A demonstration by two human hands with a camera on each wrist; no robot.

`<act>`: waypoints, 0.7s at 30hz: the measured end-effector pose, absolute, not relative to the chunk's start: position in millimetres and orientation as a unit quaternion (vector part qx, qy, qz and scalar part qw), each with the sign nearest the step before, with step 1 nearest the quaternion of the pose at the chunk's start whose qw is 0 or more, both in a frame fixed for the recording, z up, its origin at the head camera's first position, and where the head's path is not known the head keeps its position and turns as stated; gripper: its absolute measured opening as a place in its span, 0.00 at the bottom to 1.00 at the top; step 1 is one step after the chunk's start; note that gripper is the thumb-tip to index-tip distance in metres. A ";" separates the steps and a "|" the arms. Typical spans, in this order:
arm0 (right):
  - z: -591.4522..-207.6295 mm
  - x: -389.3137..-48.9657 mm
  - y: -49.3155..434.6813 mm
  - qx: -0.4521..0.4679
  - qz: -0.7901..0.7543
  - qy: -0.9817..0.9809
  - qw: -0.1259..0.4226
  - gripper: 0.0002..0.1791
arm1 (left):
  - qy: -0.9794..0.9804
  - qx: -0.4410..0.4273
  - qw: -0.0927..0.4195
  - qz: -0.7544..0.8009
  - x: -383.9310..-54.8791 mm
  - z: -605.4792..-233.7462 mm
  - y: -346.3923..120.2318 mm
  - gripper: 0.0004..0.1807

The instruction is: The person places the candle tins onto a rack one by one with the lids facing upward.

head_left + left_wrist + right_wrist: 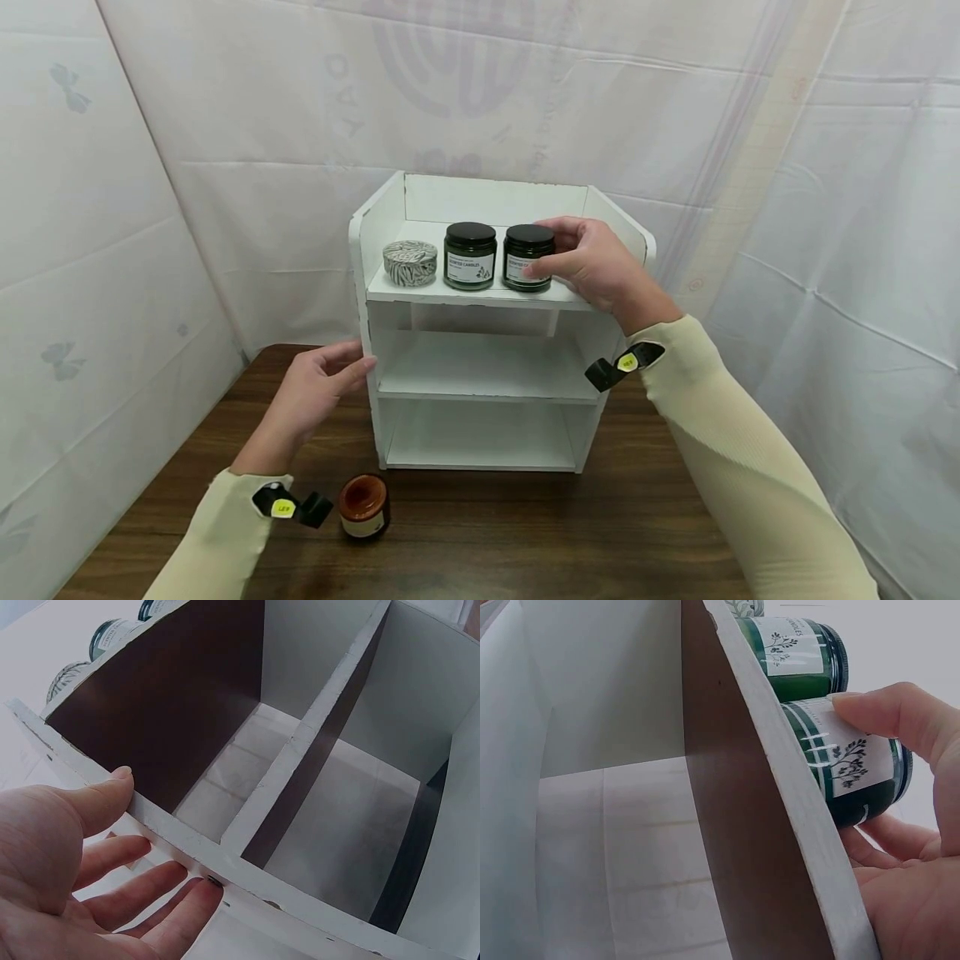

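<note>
My right hand [607, 267] grips the right one of two dark green candle jars [528, 271], thumb across its white label and fingers around the far side. This jar stands upright on the top tier of a white shelf unit [480, 392]. Beside it, to the left, is the other green candle jar [470, 258] with a black lid, then a round patterned tin [410, 265]. My left hand [311, 387] touches the unit's left side panel. In the left wrist view, the thumb [112, 799] lies at the panel's front edge and the loosely extended fingers [184, 919] rest along its outer face.
An amber glass jar [363, 507] without a lid stands on the brown wooden table [525, 533], in front of the unit's left corner and near my left wrist. Two lower tiers of the unit face me. White sheeting [285, 100] hangs behind and on both sides.
</note>
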State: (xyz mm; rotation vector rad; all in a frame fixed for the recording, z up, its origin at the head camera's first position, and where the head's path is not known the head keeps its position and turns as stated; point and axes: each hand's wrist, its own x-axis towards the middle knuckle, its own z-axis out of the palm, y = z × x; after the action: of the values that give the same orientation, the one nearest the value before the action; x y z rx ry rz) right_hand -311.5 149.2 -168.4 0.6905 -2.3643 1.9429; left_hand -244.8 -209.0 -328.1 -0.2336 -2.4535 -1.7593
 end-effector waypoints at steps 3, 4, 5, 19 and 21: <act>-168.1 -311.3 149.4 0.219 0.618 -0.755 -0.002 0.30 | -0.810 -0.077 0.056 -0.579 -244.8 -328.4 -208.9 0.36; -167.9 -311.2 149.4 0.218 0.618 -0.755 -0.004 0.30 | -0.810 -0.077 0.055 -0.578 -244.8 -328.5 -208.9 0.36; -167.7 -311.1 149.4 0.217 0.618 -0.756 -0.005 0.30 | -0.810 -0.077 0.055 -0.578 -244.9 -328.8 -208.8 0.36; -166.9 -308.9 151.3 0.205 0.617 -0.760 -0.014 0.36 | -0.808 -0.079 0.057 -0.582 -245.3 -328.9 -209.2 0.36; -166.7 -307.7 151.7 0.200 0.613 -0.764 -0.011 0.38 | -0.809 -0.079 0.057 -0.580 -245.3 -328.7 -209.6 0.36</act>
State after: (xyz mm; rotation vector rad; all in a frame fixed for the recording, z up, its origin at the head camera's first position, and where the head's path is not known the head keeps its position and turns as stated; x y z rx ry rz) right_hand -307.7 151.7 -166.7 0.6337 -2.4177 1.9380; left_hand -245.3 -209.6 -328.7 -0.2387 -2.4524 -1.7604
